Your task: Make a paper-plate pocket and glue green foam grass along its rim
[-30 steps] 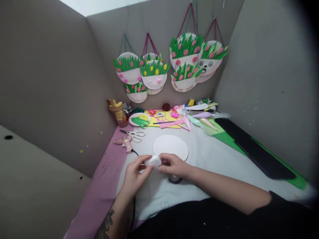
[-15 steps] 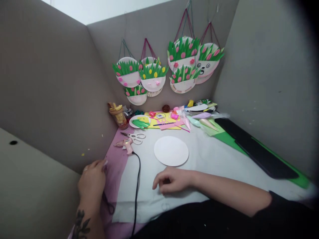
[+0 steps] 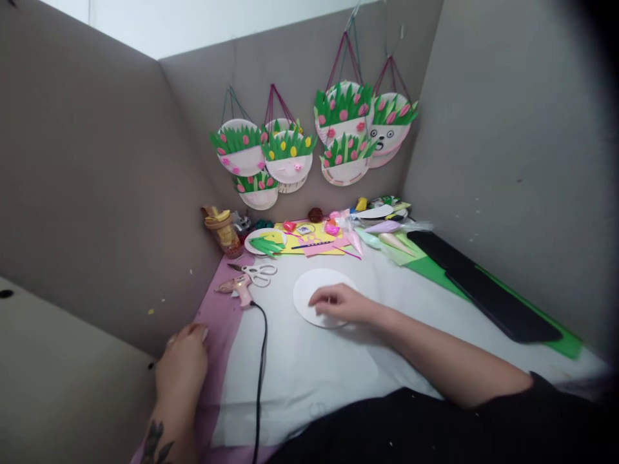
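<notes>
My right hand point(image 3: 342, 304) is over the white paper disc point(image 3: 307, 293), fingers loosely curled downward with a gap by the thumb. I see nothing in its grasp; whether the fingertips touch the disc I cannot tell. At the table's left edge, my left hand point(image 3: 184, 361) is closed with its fingers curled under; what they hold, if anything, is hidden. Ahead of it on the purple sheet point(image 3: 222, 335) lies a pink glue gun point(image 3: 239, 290) with a black cord point(image 3: 264, 348). White-handled scissors point(image 3: 258, 273) lie just beyond the glue gun.
Grey partitions point(image 3: 186, 148) enclose the table. Paper-plate flower baskets point(image 3: 289, 164) hang at the back. Behind the disc are a plate with green paper leaves point(image 3: 265, 245), yellow sheets point(image 3: 290, 243), clay bags point(image 3: 370, 238) and a brown cup point(image 3: 225, 235). A long black board point(image 3: 488, 293) lies right.
My right hand has moved forward from the near side of the white disc to over it. My left hand stays at the left edge. The view has shifted slightly.
</notes>
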The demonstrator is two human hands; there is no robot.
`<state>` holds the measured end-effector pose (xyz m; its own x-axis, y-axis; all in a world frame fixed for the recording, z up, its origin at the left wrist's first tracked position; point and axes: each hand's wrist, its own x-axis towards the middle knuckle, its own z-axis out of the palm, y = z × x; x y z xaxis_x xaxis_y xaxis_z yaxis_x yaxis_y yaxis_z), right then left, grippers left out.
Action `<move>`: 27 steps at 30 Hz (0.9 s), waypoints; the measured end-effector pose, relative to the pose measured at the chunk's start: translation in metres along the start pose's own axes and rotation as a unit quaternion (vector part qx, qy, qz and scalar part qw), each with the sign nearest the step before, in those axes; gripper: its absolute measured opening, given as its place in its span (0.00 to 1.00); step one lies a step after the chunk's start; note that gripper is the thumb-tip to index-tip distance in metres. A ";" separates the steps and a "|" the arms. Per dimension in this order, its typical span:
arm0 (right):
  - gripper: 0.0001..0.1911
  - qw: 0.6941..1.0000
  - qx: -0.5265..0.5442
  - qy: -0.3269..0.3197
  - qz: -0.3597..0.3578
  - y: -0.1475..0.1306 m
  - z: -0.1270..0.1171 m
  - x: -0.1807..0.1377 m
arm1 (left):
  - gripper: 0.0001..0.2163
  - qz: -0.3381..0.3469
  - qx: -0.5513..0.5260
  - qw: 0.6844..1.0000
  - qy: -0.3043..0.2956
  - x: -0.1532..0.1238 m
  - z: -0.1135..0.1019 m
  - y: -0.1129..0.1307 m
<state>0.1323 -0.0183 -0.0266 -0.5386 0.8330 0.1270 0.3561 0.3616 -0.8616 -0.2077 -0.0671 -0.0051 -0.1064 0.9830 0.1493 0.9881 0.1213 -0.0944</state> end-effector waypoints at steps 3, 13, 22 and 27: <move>0.17 0.972 -0.162 0.130 0.111 0.019 -0.035 0.005 | 0.15 0.102 -0.070 0.992 -0.018 0.002 -0.020 0.042; 0.35 0.944 -0.179 0.143 0.239 0.071 -0.059 -0.002 | 0.37 0.248 -0.153 0.939 -0.184 0.070 0.003 0.164; 0.16 0.895 0.190 0.402 0.046 0.069 -0.063 0.008 | 0.16 0.102 -0.622 0.773 -0.070 0.095 0.035 0.155; 0.14 0.898 0.193 0.394 0.025 0.063 -0.056 0.008 | 0.09 0.122 -0.574 0.809 -0.026 0.096 0.032 0.151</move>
<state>0.1930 0.0346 -0.0526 0.2323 0.9370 0.2610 -0.0074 0.2700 -0.9628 -0.0723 0.0499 -0.0362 0.1319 0.9667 0.2192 0.4286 -0.2550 0.8667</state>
